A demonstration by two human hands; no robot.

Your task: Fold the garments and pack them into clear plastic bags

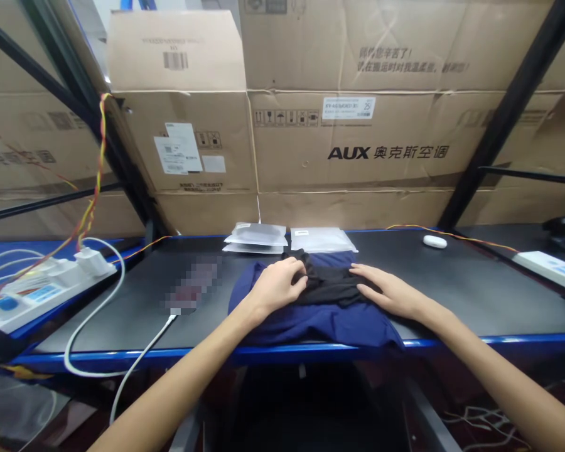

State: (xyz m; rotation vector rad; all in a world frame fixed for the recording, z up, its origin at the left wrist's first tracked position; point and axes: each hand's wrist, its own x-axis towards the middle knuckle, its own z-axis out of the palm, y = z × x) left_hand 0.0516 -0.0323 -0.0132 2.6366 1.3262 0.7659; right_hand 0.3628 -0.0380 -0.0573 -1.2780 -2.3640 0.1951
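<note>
A piece of black cloth (327, 285), bunched and creased, lies on top of a dark blue cloth (320, 323) at the front of the table. My left hand (281, 282) is closed at the black cloth's left end, its bent fingers and thumb gripping the fabric. On the opposite end rests my right hand (393, 294), open, with fingers stretched out over the black cloth. The blue cloth spreads beneath both and reaches the table's front edge. What kind of garments these are cannot be made out.
Behind the cloths lie stacked white packets (257, 235) and another white packet (322, 240). A blurred-out device (195, 285) with a white cable lies left. Power strips (42, 292) sit at both sides. A small white case (434, 242) stands back right. Cardboard (358, 169) walls the rear.
</note>
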